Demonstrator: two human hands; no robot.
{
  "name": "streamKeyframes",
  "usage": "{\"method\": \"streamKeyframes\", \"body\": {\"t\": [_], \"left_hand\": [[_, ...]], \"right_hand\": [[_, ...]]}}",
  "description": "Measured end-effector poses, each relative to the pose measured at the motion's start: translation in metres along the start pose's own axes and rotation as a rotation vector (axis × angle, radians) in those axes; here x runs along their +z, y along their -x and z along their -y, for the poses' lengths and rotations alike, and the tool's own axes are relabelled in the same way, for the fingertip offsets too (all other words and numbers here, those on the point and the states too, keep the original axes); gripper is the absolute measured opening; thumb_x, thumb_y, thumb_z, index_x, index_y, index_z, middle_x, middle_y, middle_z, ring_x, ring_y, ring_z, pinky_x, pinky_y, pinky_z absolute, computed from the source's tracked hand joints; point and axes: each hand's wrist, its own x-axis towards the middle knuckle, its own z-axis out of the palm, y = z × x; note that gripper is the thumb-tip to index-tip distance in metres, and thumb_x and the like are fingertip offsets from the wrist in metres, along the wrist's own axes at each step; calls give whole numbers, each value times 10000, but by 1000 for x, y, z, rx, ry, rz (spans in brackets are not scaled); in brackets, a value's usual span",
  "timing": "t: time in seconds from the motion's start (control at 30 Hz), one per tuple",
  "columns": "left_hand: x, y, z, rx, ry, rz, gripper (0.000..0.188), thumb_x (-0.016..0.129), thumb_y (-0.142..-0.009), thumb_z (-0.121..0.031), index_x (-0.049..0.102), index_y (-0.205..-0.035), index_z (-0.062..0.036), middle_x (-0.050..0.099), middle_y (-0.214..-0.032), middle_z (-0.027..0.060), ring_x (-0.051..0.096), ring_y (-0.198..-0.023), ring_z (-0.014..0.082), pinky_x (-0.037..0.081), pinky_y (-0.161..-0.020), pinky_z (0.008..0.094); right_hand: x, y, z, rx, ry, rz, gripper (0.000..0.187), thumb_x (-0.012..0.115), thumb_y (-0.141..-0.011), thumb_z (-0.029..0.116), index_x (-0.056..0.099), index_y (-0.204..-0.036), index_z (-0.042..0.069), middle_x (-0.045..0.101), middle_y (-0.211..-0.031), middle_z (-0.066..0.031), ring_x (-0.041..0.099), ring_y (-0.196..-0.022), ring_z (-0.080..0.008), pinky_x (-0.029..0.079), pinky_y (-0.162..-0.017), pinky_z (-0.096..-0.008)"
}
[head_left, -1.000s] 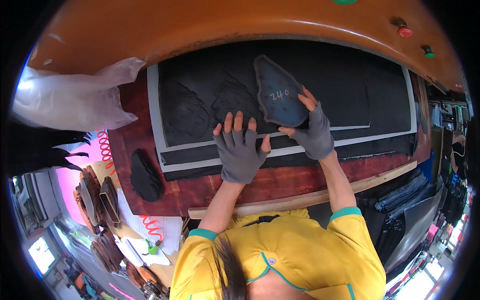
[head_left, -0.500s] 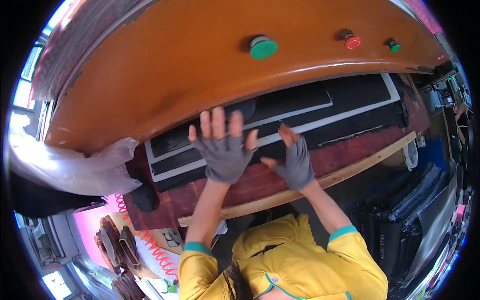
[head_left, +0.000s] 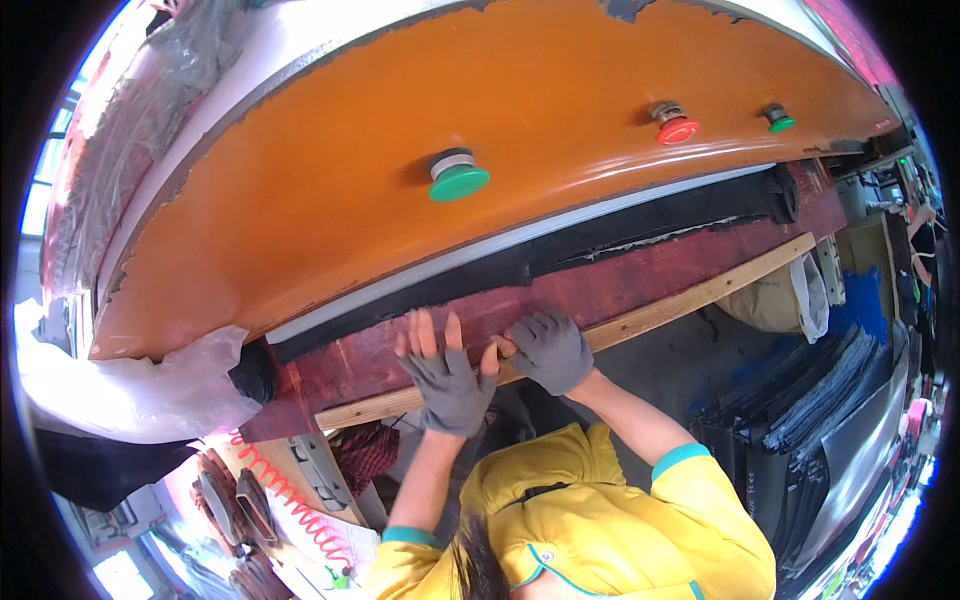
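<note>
My left hand (head_left: 447, 385), in a grey fingerless glove, is raised with its fingers apart and nothing in it. It hovers before the near edge of the dark red board (head_left: 480, 310). My right hand (head_left: 552, 352), gloved alike, is beside it at the wooden strip (head_left: 660, 303) along that edge. Its fingers curl downward, the thumb points at the left hand, and the fingertips are hidden. Beyond the hands, black sheet material (head_left: 440, 283) lies on the board, with a white bar (head_left: 520, 236) behind it running under the orange panel (head_left: 330, 190).
The panel carries a large green button (head_left: 459, 181), a red button (head_left: 678, 130) and a smaller green one (head_left: 781, 124). Clear plastic film (head_left: 140, 385) hangs at the left, above a coiled red hose (head_left: 290, 495). Black sheets (head_left: 800, 430) are stacked at the right.
Both hands have drawn back from over the black sheets toward me. The right fingers have curled. The orange panel now hides most of the white-framed area, and the view has shifted.
</note>
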Motion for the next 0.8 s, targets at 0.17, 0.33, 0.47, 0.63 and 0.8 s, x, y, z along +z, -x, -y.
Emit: {"method": "streamKeyframes", "body": {"t": [0.17, 0.33, 0.47, 0.63, 0.8], "left_hand": [[12, 48, 3, -114, -31, 112, 369, 612, -881, -279, 578, -1178, -63, 578, -1219, 167, 564, -1049, 363, 417, -927, 506], [22, 50, 5, -46, 3, 60, 141, 603, -865, -225, 598, -812, -94, 547, -807, 97, 540, -755, 309, 423, -701, 445], [15, 47, -5, -204, 25, 131, 192, 643, -862, -222, 584, -763, -69, 534, -789, 121, 529, -761, 341, 425, -700, 442], [-6, 55, -12, -236, 154, 141, 199, 687, -840, -205, 601, -758, -45, 536, -796, 137, 528, -793, 361, 426, -714, 462], [-33, 79, -31, -279, 216, 203, 203, 724, -810, -195, 605, -714, -62, 548, -785, 132, 539, -783, 350, 424, -686, 441]], "right_hand": [[1, 0, 3, -13, 10, 0, 234, 725, -803, 222, 540, -733, 97, 539, -653, -82, 562, -612, -272, 471, -580, -370], [5, -5, 5, 37, 38, 25, 294, 714, -843, 246, 517, -690, 92, 521, -601, -103, 557, -545, -303, 459, -516, -403], [5, -6, 9, 124, -6, 13, 292, 707, -848, 228, 521, -678, 79, 543, -611, -124, 587, -590, -334, 460, -521, -427], [0, 10, 25, 130, -87, -60, 263, 738, -818, 210, 550, -697, 71, 559, -620, -118, 587, -602, -335, 465, -554, -431], [-24, 46, 48, 250, -188, 16, 249, 761, -796, 221, 576, -724, 70, 578, -651, -99, 594, -628, -312, 470, -597, -417]]}}
